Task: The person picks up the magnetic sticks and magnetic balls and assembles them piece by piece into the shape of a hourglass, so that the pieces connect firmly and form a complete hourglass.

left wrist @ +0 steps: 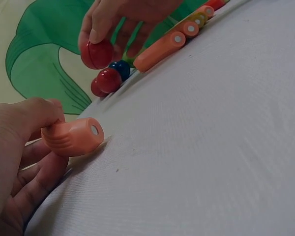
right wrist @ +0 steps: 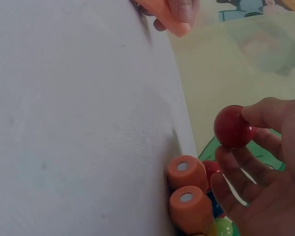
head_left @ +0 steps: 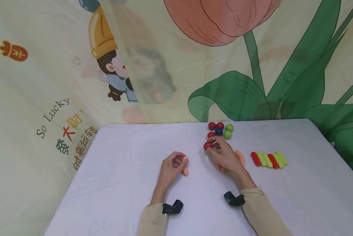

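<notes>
My left hand pinches an orange piece between thumb and fingers. Seen from the left wrist, this piece has moulded grooves and a silver disc set in its end. My right hand holds a glossy red ball at its fingertips, raised off the cloth in the right wrist view. Just beyond that hand sit more red balls, a dark blue ball and green balls. Below the right palm lie other orange pieces, partly covered by the hand in the head view.
A row of red sticks and light green sticks lies to the right on the white tablecloth. A curved orange piece is beside the right wrist. Behind the table hangs a printed curtain.
</notes>
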Tool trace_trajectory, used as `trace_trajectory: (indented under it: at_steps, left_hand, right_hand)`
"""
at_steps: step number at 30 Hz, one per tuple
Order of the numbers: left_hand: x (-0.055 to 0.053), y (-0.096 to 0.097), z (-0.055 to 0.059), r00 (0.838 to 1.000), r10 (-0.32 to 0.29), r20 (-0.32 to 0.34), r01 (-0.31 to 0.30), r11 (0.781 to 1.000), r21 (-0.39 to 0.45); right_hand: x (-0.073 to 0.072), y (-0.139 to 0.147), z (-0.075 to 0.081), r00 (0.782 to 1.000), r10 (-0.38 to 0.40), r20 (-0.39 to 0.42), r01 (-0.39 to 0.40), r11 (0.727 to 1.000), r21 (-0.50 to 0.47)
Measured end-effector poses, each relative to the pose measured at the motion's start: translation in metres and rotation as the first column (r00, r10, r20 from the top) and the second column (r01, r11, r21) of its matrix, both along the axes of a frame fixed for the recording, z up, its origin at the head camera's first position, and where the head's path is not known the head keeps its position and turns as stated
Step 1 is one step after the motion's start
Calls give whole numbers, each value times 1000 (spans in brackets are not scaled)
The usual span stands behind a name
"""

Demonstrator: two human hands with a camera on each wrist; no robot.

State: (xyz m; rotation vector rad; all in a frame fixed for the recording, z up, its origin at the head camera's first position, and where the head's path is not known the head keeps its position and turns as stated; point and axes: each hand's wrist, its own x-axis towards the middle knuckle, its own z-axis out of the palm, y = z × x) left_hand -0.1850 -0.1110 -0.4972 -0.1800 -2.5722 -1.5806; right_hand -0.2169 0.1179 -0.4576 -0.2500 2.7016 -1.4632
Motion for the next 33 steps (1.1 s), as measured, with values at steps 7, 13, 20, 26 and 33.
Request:
trace_trajectory:
  at_steps: [7,13,20,26,33]
  left_hand:
    - [1,-1,-1,1000,-1,0,1,1000,-29]
    - [1,-1,0,1000,-5,5,5,1000,-24]
    - [1,0,0,1000,-8,3,9,1000,-23]
    - [0,1,-1,1000,-12,-1,12,999,-44]
    - [0,2,0,1000,-12,-20,11,999,-50]
  right_hand:
    - [2,-5,-4,999,31,11,-31,999,-17]
    - [4,-10,-5,997,74,-32,-75,997,-22]
    - [4,-16,-6,994,98,-50,-98,995,-2]
    - [7,-19,-7,993,115,-25,-115,993,-8]
    - [8,-25,-7,987,150,-48,-151,988,-12]
